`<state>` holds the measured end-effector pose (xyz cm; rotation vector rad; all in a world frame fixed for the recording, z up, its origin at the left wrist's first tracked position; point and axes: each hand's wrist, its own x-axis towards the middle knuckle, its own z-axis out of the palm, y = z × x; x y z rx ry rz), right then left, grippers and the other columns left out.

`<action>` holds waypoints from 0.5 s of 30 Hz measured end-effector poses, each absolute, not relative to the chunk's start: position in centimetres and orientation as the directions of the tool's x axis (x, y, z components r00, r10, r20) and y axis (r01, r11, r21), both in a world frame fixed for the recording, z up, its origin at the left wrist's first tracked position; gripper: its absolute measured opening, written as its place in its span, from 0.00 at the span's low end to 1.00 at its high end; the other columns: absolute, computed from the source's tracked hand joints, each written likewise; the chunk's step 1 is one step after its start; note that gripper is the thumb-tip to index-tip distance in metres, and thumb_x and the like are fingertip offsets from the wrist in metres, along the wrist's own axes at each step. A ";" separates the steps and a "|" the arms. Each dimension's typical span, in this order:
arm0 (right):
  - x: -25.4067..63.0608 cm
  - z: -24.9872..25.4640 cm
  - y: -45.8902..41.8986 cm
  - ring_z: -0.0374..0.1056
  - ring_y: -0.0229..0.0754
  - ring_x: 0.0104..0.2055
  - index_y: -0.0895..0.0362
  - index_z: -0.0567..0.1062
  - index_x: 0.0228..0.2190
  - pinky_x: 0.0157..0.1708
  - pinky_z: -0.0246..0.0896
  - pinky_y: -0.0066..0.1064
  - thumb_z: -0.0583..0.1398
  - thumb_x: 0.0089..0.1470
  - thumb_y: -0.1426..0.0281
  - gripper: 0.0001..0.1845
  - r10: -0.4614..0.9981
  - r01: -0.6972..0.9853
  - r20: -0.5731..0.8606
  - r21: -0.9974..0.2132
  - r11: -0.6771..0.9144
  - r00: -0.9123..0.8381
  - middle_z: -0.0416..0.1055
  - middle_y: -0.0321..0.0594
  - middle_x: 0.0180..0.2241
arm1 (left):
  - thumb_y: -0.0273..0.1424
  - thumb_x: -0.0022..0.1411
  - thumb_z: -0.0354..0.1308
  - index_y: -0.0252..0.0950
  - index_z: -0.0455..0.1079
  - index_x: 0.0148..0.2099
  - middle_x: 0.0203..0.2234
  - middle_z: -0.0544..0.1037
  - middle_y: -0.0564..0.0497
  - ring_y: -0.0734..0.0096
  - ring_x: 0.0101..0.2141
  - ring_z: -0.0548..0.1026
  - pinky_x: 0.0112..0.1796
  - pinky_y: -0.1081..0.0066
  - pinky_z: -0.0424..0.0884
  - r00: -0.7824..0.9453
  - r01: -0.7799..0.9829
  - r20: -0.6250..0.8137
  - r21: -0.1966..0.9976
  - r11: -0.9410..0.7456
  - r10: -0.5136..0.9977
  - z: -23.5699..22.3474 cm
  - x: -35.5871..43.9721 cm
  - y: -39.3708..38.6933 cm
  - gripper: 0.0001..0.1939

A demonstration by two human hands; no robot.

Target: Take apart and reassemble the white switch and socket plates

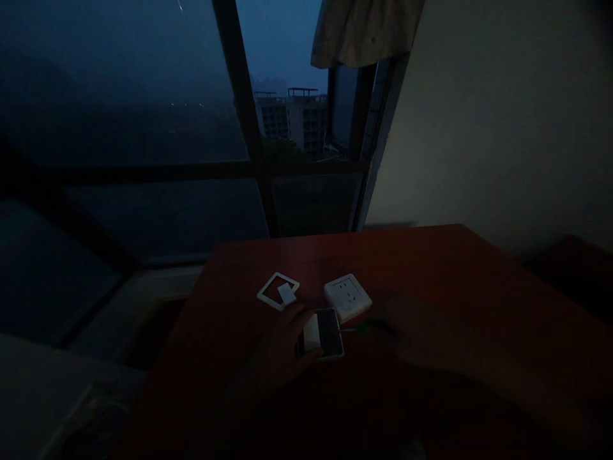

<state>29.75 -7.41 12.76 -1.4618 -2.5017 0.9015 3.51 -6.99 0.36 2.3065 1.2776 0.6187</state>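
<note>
My left hand (280, 348) grips a wall switch (329, 335) at its left side, fingers over the far edge and thumb at the near one. The switch has a white rocker, a dark inner face and a pale rim. In my right hand (409, 329) is a screwdriver (361, 328) with a green and dark handle. Its thin shaft points left, and the tip is at the right part of the switch; whether it touches is too dark to tell. Just beyond lie a white wall socket (348, 296), a square white frame (266, 285) and a small white rocker piece (287, 294) overlapping that frame.
Everything rests on a reddish-brown table (416, 255). Behind it are dark-framed windows (256, 128) with a short curtain (366, 32) above. A pale wall (493, 128) rises at the right. The room is very dim.
</note>
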 end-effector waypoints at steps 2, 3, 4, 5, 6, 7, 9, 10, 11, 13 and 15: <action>30.6 12.2 -6.3 0.70 0.44 0.35 0.54 0.79 0.40 0.35 0.61 0.31 0.56 0.55 0.65 0.15 0.790 0.709 -0.263 -0.647 0.281 -0.553 0.77 0.41 0.35 | 0.35 0.53 0.63 0.42 0.59 0.61 0.58 0.62 0.45 0.53 0.57 0.62 0.56 0.56 0.62 0.478 0.674 0.173 0.557 -0.486 0.861 0.3 3.6 -7.0 0.33; 31.1 11.7 -5.9 0.70 0.42 0.32 0.54 0.79 0.41 0.32 0.61 0.30 0.56 0.55 0.64 0.16 0.770 0.683 -0.317 -0.702 0.203 -0.554 0.76 0.41 0.33 | 0.35 0.53 0.63 0.42 0.59 0.61 0.58 0.62 0.44 0.53 0.57 0.61 0.56 0.55 0.62 0.477 0.677 0.171 0.554 -0.484 0.862 0.2 3.6 -7.1 0.33; 31.6 11.0 -5.5 0.68 0.39 0.28 0.56 0.78 0.42 0.27 0.60 0.28 0.55 0.55 0.62 0.18 0.759 0.663 -0.373 -0.742 0.102 -0.534 0.75 0.40 0.30 | 0.35 0.54 0.62 0.42 0.59 0.61 0.59 0.61 0.44 0.53 0.57 0.61 0.56 0.55 0.61 0.475 0.681 0.169 0.551 -0.483 0.863 0.2 3.6 -7.2 0.32; 32.0 10.1 -5.3 0.66 0.37 0.25 0.57 0.76 0.45 0.24 0.58 0.26 0.55 0.55 0.60 0.21 0.740 0.633 -0.422 -0.774 0.006 -0.524 0.73 0.39 0.28 | 0.35 0.55 0.62 0.41 0.59 0.61 0.59 0.61 0.44 0.52 0.57 0.61 0.56 0.55 0.61 0.474 0.684 0.167 0.549 -0.481 0.864 0.1 3.7 -7.2 0.32; 32.5 9.1 -5.3 0.65 0.35 0.24 0.58 0.75 0.47 0.22 0.56 0.25 0.56 0.54 0.59 0.22 0.730 0.578 -0.440 -0.813 -0.076 -0.523 0.72 0.38 0.28 | 0.35 0.55 0.62 0.41 0.59 0.61 0.59 0.61 0.44 0.52 0.58 0.61 0.56 0.54 0.61 0.471 0.687 0.168 0.547 -0.479 0.866 0.0 3.7 -7.3 0.32; 32.9 8.0 -5.4 0.65 0.35 0.25 0.58 0.75 0.47 0.22 0.56 0.24 0.57 0.54 0.59 0.23 0.730 0.529 -0.442 -0.839 -0.130 -0.521 0.72 0.38 0.29 | 0.35 0.54 0.62 0.41 0.59 0.61 0.58 0.61 0.43 0.52 0.57 0.61 0.56 0.54 0.61 0.465 0.688 0.172 0.547 -0.477 0.868 -0.2 3.8 -7.3 0.32; 33.4 5.7 -6.3 0.64 0.34 0.25 0.59 0.77 0.43 0.21 0.54 0.24 0.59 0.52 0.57 0.22 0.766 0.452 -0.463 -0.855 -0.253 -0.447 0.72 0.39 0.30 | 0.33 0.52 0.64 0.40 0.59 0.61 0.58 0.62 0.43 0.51 0.57 0.61 0.56 0.53 0.61 0.452 0.685 0.190 0.552 -0.475 0.872 -0.6 3.9 -7.3 0.34; 33.5 4.6 -6.9 0.65 0.35 0.26 0.59 0.76 0.42 0.22 0.54 0.24 0.59 0.52 0.56 0.23 0.783 0.402 -0.471 -0.861 -0.310 -0.407 0.73 0.40 0.31 | 0.32 0.51 0.64 0.40 0.58 0.61 0.58 0.62 0.43 0.51 0.57 0.61 0.56 0.54 0.61 0.445 0.680 0.200 0.559 -0.475 0.873 -0.8 4.0 -7.2 0.35; 33.5 3.6 -7.5 0.65 0.35 0.27 0.60 0.77 0.41 0.21 0.54 0.24 0.60 0.51 0.55 0.23 0.790 0.359 -0.483 -0.863 -0.356 -0.377 0.74 0.41 0.31 | 0.31 0.51 0.64 0.40 0.58 0.61 0.58 0.62 0.43 0.51 0.57 0.61 0.56 0.54 0.61 0.438 0.673 0.210 0.568 -0.473 0.874 -0.9 4.0 -7.2 0.35; 33.4 2.2 -8.9 0.66 0.36 0.28 0.59 0.76 0.42 0.21 0.53 0.24 0.60 0.51 0.54 0.24 0.782 0.307 -0.524 -0.846 -0.435 -0.336 0.74 0.42 0.33 | 0.31 0.51 0.64 0.41 0.59 0.60 0.57 0.62 0.44 0.52 0.57 0.62 0.56 0.55 0.62 0.422 0.652 0.219 0.602 -0.462 0.880 -1.0 4.1 -7.2 0.35; 33.1 1.4 -9.9 0.67 0.37 0.30 0.58 0.76 0.43 0.24 0.56 0.25 0.60 0.51 0.54 0.24 0.808 0.254 -0.518 -0.852 -0.458 -0.281 0.74 0.42 0.34 | 0.31 0.50 0.64 0.41 0.60 0.59 0.57 0.63 0.45 0.54 0.56 0.63 0.55 0.57 0.63 0.393 0.633 0.217 0.641 -0.434 0.893 -0.9 4.1 -7.1 0.33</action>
